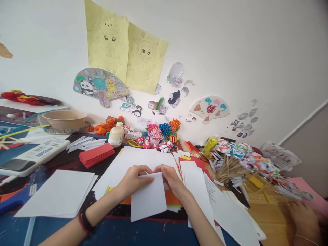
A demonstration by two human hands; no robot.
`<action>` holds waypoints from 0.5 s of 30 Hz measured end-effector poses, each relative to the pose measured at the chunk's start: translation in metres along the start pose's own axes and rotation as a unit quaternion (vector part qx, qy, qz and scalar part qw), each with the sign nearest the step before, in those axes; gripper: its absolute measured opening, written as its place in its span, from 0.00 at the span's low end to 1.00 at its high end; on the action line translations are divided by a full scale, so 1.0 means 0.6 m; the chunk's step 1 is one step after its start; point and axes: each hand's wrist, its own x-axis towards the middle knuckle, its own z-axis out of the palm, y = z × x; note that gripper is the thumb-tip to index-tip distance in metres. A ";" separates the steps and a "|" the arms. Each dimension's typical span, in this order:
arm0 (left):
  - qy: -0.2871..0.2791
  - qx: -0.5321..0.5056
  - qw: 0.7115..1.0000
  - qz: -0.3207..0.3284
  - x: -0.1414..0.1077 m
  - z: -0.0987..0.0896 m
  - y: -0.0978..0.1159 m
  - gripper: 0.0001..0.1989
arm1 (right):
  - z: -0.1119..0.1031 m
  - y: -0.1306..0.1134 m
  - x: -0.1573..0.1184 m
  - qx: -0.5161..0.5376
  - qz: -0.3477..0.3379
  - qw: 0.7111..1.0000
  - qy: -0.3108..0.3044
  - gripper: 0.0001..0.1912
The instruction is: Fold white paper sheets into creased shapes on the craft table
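Note:
Between my two hands is a white sheet of paper (148, 201), tilted up above the table's front part. My left hand (134, 179) pinches its upper left edge, thumb lying across the near face. At the upper right corner, my right hand (171, 179) is closed round the edge, with its fingertips partly hidden behind the sheet. Beneath the hands lie a large white sheet (151, 159) and orange paper (175, 197). A stack of white paper (57, 191) rests to the left, and white strips of paper (197, 188) lie on the right.
Behind stand a glue bottle (116, 135), paper flowers (155, 132) and a yellow bottle (210, 146). Red paper strips (96, 154), a white device (36, 157) and a blue tool (19, 196) lie left. Wooden sticks (229, 169) are heaped right, near another person's hand (302, 213).

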 end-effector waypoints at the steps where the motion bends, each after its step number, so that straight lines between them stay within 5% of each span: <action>1: 0.008 0.038 0.999 0.015 0.001 0.001 -0.004 0.12 | 0.000 0.003 0.001 -0.014 -0.003 1.000 0.002 0.21; 5: 0.037 0.142 0.988 0.058 0.002 0.003 -0.011 0.10 | -0.005 0.012 0.007 -0.036 -0.009 0.999 0.016 0.16; 15: 0.045 0.159 0.983 0.082 0.003 0.004 -0.017 0.09 | 0.001 0.014 0.002 -0.075 -0.010 0.997 -0.013 0.15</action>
